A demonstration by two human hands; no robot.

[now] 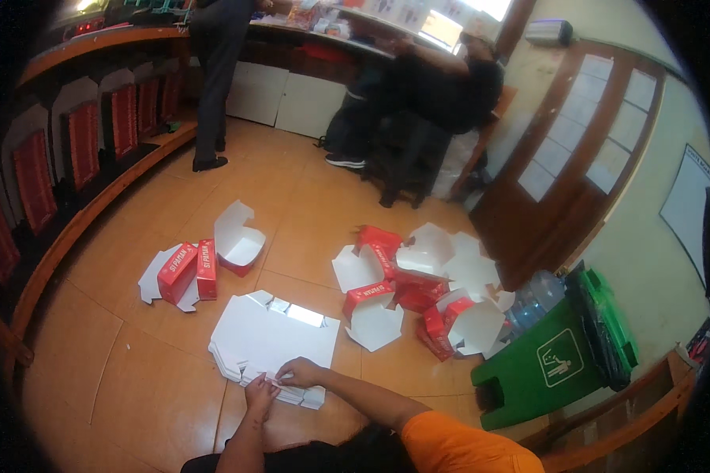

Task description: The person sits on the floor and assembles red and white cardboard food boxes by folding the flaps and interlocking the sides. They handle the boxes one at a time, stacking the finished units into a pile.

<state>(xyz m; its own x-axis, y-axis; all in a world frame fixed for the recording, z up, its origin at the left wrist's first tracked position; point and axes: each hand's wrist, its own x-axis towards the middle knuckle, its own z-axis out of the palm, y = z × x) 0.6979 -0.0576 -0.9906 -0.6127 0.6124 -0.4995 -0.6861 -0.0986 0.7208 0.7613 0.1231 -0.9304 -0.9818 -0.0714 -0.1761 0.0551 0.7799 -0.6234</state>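
Observation:
A stack of flat white cardboard box blanks (270, 335) lies on the floor in front of me. My left hand (259, 394) is closed at its near edge, with the fingers pinching a flap of a blank. Right beside it, my right hand (300, 373) bends over the same edge, its fingers closed on the flap too. The fingertips almost meet, and the small part between them is hard to make out. Left of the stack are a few folded red-and-white boxes (178, 266), one with its white lid raised. A larger heap of such open boxes (371, 296) sits to the right.
A green pedal bin (548, 359) with a black liner stands at right, next to clear plastic bottles (538, 296). One person (213, 75) stands by the far counter; another (442, 87) sits there. A curved wooden shelf (110, 169) with red panels runs along the left.

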